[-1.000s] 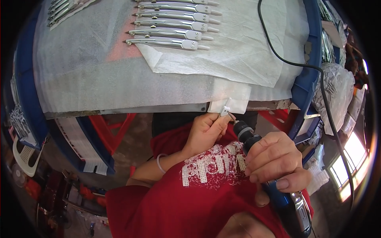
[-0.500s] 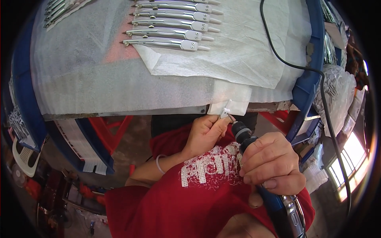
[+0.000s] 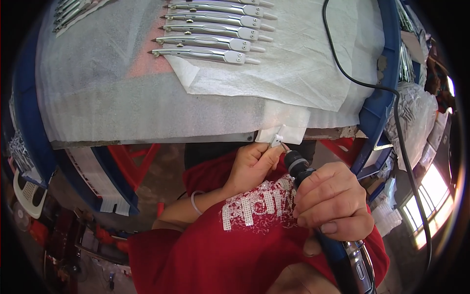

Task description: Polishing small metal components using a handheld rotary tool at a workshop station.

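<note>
My left hand (image 3: 252, 164) pinches a small white metal part (image 3: 277, 139) just below the table's front edge. My right hand (image 3: 333, 203) grips a corded rotary tool (image 3: 342, 255) with a black nose and blue body. The tool's black tip (image 3: 290, 156) touches the small part. A row of several silver compass-like metal pieces (image 3: 210, 29) lies on white foam sheet at the far side of the table.
The table (image 3: 147, 122) is covered in white foam wrap with a blue rim (image 3: 377, 98). A black cord (image 3: 362, 83) runs across the right side. Bags of parts (image 3: 416, 117) lie on the right. Red frames and a blue crate (image 3: 98, 181) stand below on the left.
My right hand and the tool have shifted slightly up toward the small part. My left hand stays at the table edge.
</note>
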The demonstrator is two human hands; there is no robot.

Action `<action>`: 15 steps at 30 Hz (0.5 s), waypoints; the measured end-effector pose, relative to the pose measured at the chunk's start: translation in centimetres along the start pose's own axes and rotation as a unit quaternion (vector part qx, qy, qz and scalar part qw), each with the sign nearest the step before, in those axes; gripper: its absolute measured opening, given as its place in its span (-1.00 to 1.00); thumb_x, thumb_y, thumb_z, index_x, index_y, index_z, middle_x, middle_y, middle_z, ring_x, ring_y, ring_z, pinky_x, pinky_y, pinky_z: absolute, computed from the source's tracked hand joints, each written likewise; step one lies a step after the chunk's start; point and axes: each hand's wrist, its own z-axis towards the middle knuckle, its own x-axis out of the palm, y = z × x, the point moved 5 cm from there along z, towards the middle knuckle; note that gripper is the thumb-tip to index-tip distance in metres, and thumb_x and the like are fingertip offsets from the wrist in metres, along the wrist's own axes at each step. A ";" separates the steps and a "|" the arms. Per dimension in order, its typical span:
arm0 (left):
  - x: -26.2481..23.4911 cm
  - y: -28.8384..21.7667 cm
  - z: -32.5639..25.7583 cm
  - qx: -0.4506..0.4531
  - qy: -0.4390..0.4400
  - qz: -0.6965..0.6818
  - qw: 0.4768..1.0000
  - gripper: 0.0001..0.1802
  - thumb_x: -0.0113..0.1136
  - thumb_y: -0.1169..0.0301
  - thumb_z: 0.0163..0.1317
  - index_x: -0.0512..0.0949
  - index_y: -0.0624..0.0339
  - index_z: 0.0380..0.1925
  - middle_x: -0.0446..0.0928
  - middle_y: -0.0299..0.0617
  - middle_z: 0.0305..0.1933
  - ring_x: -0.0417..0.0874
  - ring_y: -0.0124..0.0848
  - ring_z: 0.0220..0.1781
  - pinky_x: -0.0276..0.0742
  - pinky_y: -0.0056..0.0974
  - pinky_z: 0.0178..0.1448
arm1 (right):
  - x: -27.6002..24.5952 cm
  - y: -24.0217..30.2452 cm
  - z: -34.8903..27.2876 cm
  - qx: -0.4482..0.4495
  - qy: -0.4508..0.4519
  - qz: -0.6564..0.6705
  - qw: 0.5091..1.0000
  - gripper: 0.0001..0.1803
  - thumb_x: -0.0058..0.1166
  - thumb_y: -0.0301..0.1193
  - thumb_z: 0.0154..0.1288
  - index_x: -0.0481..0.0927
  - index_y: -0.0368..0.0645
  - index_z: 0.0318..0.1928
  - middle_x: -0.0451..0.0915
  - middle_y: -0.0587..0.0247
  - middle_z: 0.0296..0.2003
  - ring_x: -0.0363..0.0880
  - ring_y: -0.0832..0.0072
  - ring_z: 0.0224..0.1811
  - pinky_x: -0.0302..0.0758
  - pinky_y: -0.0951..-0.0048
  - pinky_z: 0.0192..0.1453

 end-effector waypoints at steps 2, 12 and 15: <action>0.0 0.1 0.0 -0.001 0.003 -0.010 1.000 -0.82 0.05 0.40 0.34 0.60 0.24 -0.30 0.40 -0.51 -0.59 0.26 -0.75 -0.60 0.08 -0.58 -0.55 | 0.2 0.3 0.1 -0.005 0.004 -0.006 1.000 -0.75 0.21 -0.55 0.00 0.39 -0.29 -0.35 0.54 0.02 -0.58 0.54 0.32 -0.63 0.52 0.40 -0.57; 0.0 -0.1 0.0 -0.018 0.026 -0.018 0.999 -0.78 -0.01 0.42 0.35 0.58 0.33 -0.26 0.37 -0.48 -0.61 0.27 -0.73 -0.58 0.18 -0.55 -0.52 | 0.3 0.7 0.0 0.012 0.070 -0.068 0.995 -0.54 0.29 -0.29 0.12 0.28 -0.11 -0.12 0.59 0.19 -0.46 0.62 0.46 -0.54 0.57 0.54 -0.51; 0.0 -0.1 0.0 -0.018 0.023 -0.028 0.999 -0.79 0.00 0.43 0.35 0.59 0.34 -0.27 0.38 -0.47 -0.61 0.29 -0.73 -0.57 0.19 -0.55 -0.52 | 0.3 0.4 0.0 0.013 0.072 -0.065 0.995 -0.54 0.29 -0.29 0.13 0.28 -0.11 -0.12 0.59 0.19 -0.46 0.62 0.46 -0.54 0.56 0.55 -0.51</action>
